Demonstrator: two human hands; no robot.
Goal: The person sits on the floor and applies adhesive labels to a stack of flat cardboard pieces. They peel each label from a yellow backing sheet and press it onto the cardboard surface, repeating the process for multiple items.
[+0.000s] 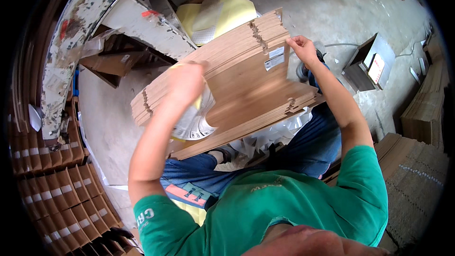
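A stack of folded, wood-patterned cardboard sheets [237, 78] stands open in front of my lap, one side raised and the other lying low. My left hand [187, 80], smeared by motion, is closed around a curling strip of white labels with yellow backing [196, 123]. The strip hangs over the stack's left part. At the upper right edge of the raised side, my right hand [303, 50] pinches the cardboard between thumb and fingers. Just beside those fingers, a white printed label [275, 59] sits on the upright face.
Yellow sheets [218, 16] and a worn white-painted panel [147, 23] lie beyond the stack. A dark box [369, 64] with a white-and-red item on it stands to the right. Divided brown cartons [61, 189] fill the left; stacked cardboard [417, 175] is at the right.
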